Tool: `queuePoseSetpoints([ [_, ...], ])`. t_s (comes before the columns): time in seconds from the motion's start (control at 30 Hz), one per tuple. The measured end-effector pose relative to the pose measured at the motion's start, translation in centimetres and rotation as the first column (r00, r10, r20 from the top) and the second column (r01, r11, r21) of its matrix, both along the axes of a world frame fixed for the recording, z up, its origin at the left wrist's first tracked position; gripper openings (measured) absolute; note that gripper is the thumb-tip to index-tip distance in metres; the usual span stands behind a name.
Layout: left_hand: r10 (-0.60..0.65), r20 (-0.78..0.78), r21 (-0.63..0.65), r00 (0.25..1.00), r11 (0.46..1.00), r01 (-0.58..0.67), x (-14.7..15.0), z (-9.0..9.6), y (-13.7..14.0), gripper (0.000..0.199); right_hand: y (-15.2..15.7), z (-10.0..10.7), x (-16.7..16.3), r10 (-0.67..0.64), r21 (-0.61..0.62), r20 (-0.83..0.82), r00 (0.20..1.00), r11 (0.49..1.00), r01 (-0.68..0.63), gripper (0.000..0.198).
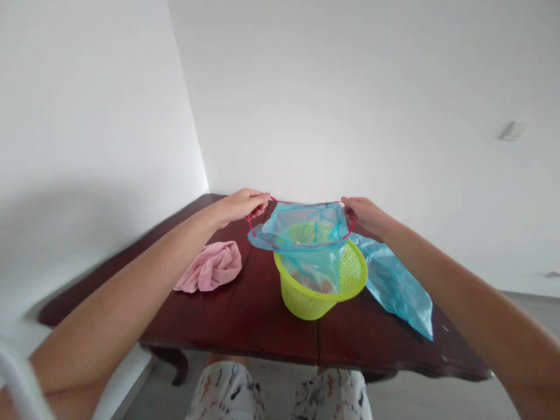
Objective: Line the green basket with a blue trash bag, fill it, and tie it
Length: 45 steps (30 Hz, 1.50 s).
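Between my hands stretches a blue see-through drawstring bag, pulled by its red cord at the mouth. My left hand is closed on the cord at the left side. On the right side, my right hand grips the same cord. The bag's lower part hangs inside a yellow-green perforated plastic basket, which stands on the table. Something pale and brownish shows dimly through the bag in the basket, too unclear to name.
A crumpled pink cloth lies on the dark red wooden table left of the basket. Another blue plastic bag lies flat on the right. White walls rise behind and to the left. The table's front edge is close to my legs.
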State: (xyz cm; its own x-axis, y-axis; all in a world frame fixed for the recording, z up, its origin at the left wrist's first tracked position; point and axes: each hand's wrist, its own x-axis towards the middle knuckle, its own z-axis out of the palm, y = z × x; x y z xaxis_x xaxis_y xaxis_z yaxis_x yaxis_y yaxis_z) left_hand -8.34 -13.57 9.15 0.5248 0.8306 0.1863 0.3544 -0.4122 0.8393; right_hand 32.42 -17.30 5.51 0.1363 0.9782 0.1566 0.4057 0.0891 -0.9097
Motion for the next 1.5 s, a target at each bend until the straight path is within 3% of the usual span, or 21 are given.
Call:
queuePoseSetpoints([
  [0.07,0.045,0.265,-0.010,0.963,0.999,-0.044,0.5,0.0,-0.5,0.062,-1.3,1.2,0.9,-0.025,0.025,-0.058,0.998,0.999,0.027,0.054],
  [0.17,0.128,0.594,-0.119,0.794,0.990,-0.071,1.0,0.1,-1.5,0.061,-4.2,3.1,2.1,0.019,0.050,-0.297,0.955,0.999,-0.004,0.051],
  [0.23,0.154,0.708,-0.156,0.689,0.986,-0.061,1.2,0.6,-2.4,0.059,-6.5,4.4,2.5,0.102,0.088,-0.466,0.879,0.994,-0.069,0.052],
  [0.3,0.134,0.753,-0.129,0.645,0.990,-0.055,1.5,1.5,-3.3,0.053,-8.8,5.7,2.2,0.176,0.140,-0.531,0.829,0.983,-0.119,0.046],
  [0.4,0.073,0.715,0.009,0.696,0.994,-0.113,2.6,3.0,-4.6,0.039,-11.5,7.5,0.3,0.265,0.210,-0.475,0.839,0.960,-0.184,0.027],
  [0.43,0.059,0.684,0.092,0.727,0.982,-0.166,3.2,3.4,-5.1,0.031,-12.1,8.0,-0.6,0.294,0.237,-0.420,0.858,0.949,-0.209,0.030],
  [0.5,0.031,0.621,0.302,0.783,0.913,-0.275,4.7,4.2,-6.0,0.014,-13.0,8.9,-2.7,0.329,0.305,-0.259,0.908,0.920,-0.246,0.041],
  [0.57,-0.044,0.560,0.477,0.827,0.833,-0.279,6.4,4.7,-7.1,0.020,-13.4,9.5,-4.8,0.295,0.400,-0.075,0.953,0.884,-0.242,0.041],
  [0.6,-0.104,0.527,0.523,0.843,0.822,-0.225,7.2,4.9,-7.7,0.028,-13.5,9.6,-5.9,0.251,0.450,0.009,0.968,0.864,-0.228,0.037],
  [0.73,-0.327,0.348,0.469,0.879,0.872,0.138,9.7,5.1,-10.6,0.065,-14.2,10.0,-9.0,0.088,0.595,0.213,0.973,0.778,-0.201,0.016],
  [0.83,-0.391,0.250,0.417,0.886,0.869,0.265,10.7,4.7,-11.9,0.083,-15.2,10.7,-10.3,0.024,0.668,0.349,0.937,0.695,-0.267,0.019],
  [0.9,-0.414,0.241,0.415,0.878,0.862,0.293,11.1,4.4,-12.1,0.070,-16.0,11.3,-10.8,-0.011,0.695,0.448,0.894,0.633,-0.340,0.019],
  [1.0,-0.478,0.211,0.391,0.853,0.841,0.374,11.5,4.4,-11.8,0.017,-16.8,11.8,-11.1,-0.026,0.691,0.541,0.841,0.584,-0.427,0.017],
  [1.07,-0.514,0.213,0.349,0.831,0.834,0.427,11.4,4.4,-11.6,0.028,-16.9,11.6,-10.8,-0.060,0.717,0.522,0.851,0.571,-0.399,0.009],
  [1.13,-0.538,0.247,0.296,0.806,0.834,0.466,11.1,4.2,-11.4,0.044,-16.7,10.8,-10.3,-0.089,0.727,0.475,0.876,0.600,-0.333,0.014],
  [1.27,-0.594,0.326,0.150,0.735,0.800,0.580,10.3,3.7,-10.9,0.063,-15.7,8.7,-9.1,-0.009,0.570,0.480,0.877,0.764,-0.303,0.043],
  [1.33,-0.574,0.376,0.067,0.727,0.799,0.597,10.0,3.3,-10.6,0.064,-15.3,7.8,-9.0,-0.012,0.569,0.430,0.903,0.780,-0.260,0.049],
  [1.4,-0.550,0.400,0.019,0.733,0.804,0.594,10.0,3.0,-10.3,0.062,-15.2,7.4,-9.2,-0.023,0.611,0.332,0.943,0.767,-0.196,0.041],
  [1.5,-0.564,0.381,-0.015,0.732,0.788,0.615,10.0,2.6,-10.1,0.067,-15.1,7.0,-9.8,0.097,0.569,0.238,0.967,0.793,-0.219,0.037],
])
